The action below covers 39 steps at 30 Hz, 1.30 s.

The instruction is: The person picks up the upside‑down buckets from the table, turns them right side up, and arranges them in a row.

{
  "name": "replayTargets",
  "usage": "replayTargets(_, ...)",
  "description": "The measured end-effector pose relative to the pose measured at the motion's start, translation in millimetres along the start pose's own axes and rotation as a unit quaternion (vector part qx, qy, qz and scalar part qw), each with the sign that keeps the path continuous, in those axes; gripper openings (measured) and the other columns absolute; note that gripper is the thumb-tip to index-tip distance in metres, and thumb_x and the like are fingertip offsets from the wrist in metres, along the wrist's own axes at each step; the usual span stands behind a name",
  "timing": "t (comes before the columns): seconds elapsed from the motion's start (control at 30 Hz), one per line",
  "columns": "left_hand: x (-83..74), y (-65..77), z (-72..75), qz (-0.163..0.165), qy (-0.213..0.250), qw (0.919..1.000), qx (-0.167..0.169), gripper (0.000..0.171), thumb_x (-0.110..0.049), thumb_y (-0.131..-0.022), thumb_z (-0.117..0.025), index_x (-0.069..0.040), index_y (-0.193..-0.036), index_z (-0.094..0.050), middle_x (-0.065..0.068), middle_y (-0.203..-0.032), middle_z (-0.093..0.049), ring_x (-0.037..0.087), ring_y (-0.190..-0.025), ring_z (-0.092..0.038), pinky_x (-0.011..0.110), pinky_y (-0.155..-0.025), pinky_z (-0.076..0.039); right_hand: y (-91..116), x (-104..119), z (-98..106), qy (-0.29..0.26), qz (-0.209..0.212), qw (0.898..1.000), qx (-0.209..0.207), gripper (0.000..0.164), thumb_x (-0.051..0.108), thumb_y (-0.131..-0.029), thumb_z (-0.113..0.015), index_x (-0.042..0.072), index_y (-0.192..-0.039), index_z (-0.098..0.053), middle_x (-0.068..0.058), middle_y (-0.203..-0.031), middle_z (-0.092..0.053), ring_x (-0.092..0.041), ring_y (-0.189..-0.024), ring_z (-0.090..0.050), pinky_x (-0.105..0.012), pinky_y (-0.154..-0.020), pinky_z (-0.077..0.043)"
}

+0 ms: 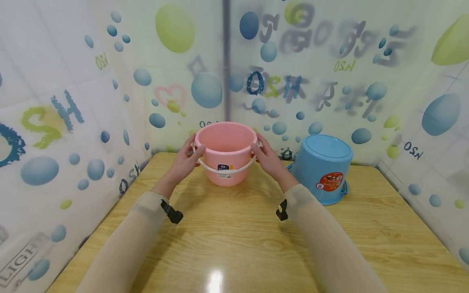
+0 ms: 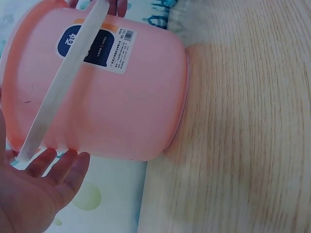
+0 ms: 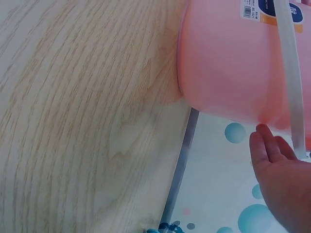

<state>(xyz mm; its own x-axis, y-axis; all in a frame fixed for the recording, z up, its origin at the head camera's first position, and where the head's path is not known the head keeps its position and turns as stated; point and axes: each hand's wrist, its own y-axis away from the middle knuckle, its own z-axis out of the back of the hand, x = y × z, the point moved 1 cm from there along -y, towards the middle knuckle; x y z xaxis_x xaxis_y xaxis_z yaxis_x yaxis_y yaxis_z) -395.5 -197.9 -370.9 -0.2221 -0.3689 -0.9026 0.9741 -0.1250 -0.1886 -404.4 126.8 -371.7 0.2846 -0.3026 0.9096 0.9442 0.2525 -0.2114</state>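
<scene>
Two bare hands, left [image 1: 182,160] and right [image 1: 269,160], are gripping a round, pink plastic bucket [image 1: 224,158] at mid-frame in the head view, thumbs lying by the rim, fingers reaching round the sides. Bucket is sitting mouth-up, base seemingly resting on the pale wood-grain tabletop [image 1: 234,232], near its far edge. A curved white plastic handle [image 1: 227,173] is hanging across its front.

Risks, as judged: smooth wall is tapering downward, so uneven pressure could be letting one side slip and the bucket tip. Handle is hanging loose and could be swinging onto the fingers. Right of centre, an upturned sky-blue plastic bucket [image 1: 315,169] is standing near the right forearm; a wide sweep of that arm could be knocking it.

Views: only the head view is showing the pink interior and the blue bucket's red oval sticker [image 1: 331,182]. Left wrist view is giving the barcode [image 2: 129,35] on the pink bucket's label, too small from above, plus left fingertips [image 2: 82,160] meeting the wall. Right wrist view is showing right fingertips [image 3: 262,128] at the wall's lower edge in frame, which the head view is hiding.
</scene>
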Motion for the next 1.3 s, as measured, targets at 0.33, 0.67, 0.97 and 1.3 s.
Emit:
replayTargets(0.33, 0.1, 7.9, 5.3, -0.013, -0.003, 0.9999, -0.008, 0.094, -0.059, -0.113, -0.051, -0.020, -0.179, 0.003, 0.025, -0.176, -0.030, 0.045, -0.160, -0.039, 0.064, -0.124, -0.044, 6, 0, -2, 0.012, 0.023, 0.999, -0.048, 0.080, 0.057, -0.115, -0.049, 0.024, -0.179, -0.014, -0.019, -0.182, -0.021, -0.041, -0.165, -0.032, -0.061, -0.132, -0.035)
replayTargets(0.67, -10.6, 25.5, 14.0, -0.056, -0.037, 0.9969, -0.041, 0.092, -0.059, -0.110, -0.058, -0.019, -0.178, -0.012, 0.023, -0.177, -0.027, 0.045, -0.162, -0.036, 0.068, -0.126, -0.040, 36, 18, 13, 0.034, 0.038, 0.998, -0.044, 0.077, 0.047, -0.117, -0.051, 0.016, -0.178, -0.017, -0.020, -0.182, -0.022, -0.040, -0.166, -0.030, -0.059, -0.135, -0.029)
replayTargets(0.97, -23.1, 41.1, 18.0, -0.079, -0.040, 0.9953, -0.040, 0.084, -0.051, -0.112, -0.060, -0.018, -0.177, -0.019, 0.022, -0.174, -0.035, 0.044, -0.156, -0.045, 0.068, -0.125, -0.042, 66, 26, 21, 0.059, 0.052, 0.997, 0.006, 0.074, 0.045, -0.117, -0.052, 0.018, -0.177, -0.020, -0.015, -0.181, -0.026, -0.040, -0.162, -0.038, -0.066, -0.129, -0.037)
replayTargets(1.3, -42.2, 59.6, 5.6, -0.121, -0.048, 0.9915, -0.003, 0.068, -0.039, -0.115, -0.059, -0.016, -0.173, -0.032, 0.017, -0.162, -0.051, 0.040, -0.145, -0.058, 0.062, -0.114, -0.054, 100, 26, 26, 0.081, 0.105, 0.990, 0.041, 0.066, 0.029, -0.118, -0.053, 0.011, -0.175, -0.026, -0.019, -0.178, -0.031, -0.044, -0.159, -0.043, -0.065, -0.129, -0.037)
